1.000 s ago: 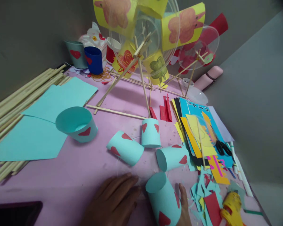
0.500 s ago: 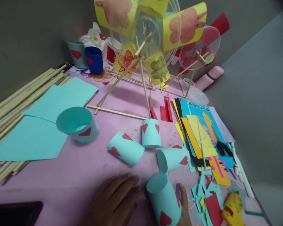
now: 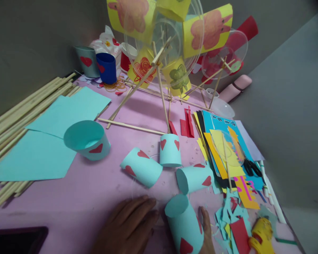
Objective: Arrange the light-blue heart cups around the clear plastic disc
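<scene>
Left hand (image 3: pixel 127 225): bottom centre, fingers stretched out, slightly spread, flat on smooth pink table (image 3: pixel 82 197), grasping nothing | Right hand (image 3: pixel 205 229): bottom, right of centre, only thumb shows, laid against tube (image 3: pixel 184 224); grip cannot be told | Tube: bottom centre between hands, turquoise paper cylinder, red hearts, tilted.

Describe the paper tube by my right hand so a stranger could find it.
On the pink table, look below the yellow paper wheel to the cluster of turquoise tubes with red hearts. Yours is the nearest tube, the only one with the right hand against it.
</scene>
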`<state>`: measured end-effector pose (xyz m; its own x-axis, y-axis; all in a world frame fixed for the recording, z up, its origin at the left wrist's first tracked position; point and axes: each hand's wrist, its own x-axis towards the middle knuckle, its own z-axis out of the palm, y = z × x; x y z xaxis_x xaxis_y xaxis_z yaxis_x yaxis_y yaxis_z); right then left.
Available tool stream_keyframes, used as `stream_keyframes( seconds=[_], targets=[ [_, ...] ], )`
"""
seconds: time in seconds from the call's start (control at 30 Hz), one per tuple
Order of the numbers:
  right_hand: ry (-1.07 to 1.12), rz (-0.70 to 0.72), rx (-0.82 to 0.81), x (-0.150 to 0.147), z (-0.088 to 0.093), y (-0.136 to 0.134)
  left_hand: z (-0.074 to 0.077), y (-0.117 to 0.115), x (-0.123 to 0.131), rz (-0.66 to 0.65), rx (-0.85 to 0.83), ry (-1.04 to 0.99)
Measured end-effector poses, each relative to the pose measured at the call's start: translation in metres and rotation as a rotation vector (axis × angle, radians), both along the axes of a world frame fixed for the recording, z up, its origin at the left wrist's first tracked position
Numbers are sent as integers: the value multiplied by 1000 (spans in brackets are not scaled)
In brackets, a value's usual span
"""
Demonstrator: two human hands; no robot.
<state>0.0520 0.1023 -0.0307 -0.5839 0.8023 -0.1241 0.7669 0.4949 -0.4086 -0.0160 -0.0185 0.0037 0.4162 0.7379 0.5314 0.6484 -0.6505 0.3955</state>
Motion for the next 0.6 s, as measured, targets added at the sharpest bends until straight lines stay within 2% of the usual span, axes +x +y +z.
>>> stream_keyframes(
  seconds=[0.1, 0.33, 0.47, 0.6],
  targets=[
    [16, 3, 8, 0, -4, 0, 5, 5, -3, -60, 114, 67],
    [58, 0, 34, 4, -7, -2, 17, 8, -4, -63, 106, 117],
    [51, -21, 39, 8, -3, -4, 17, 7, -4, -40, 129, 101],
    [44, -41, 54, 9, 4, -4, 12, 5, -7, -91, 80, 129]
  ],
)
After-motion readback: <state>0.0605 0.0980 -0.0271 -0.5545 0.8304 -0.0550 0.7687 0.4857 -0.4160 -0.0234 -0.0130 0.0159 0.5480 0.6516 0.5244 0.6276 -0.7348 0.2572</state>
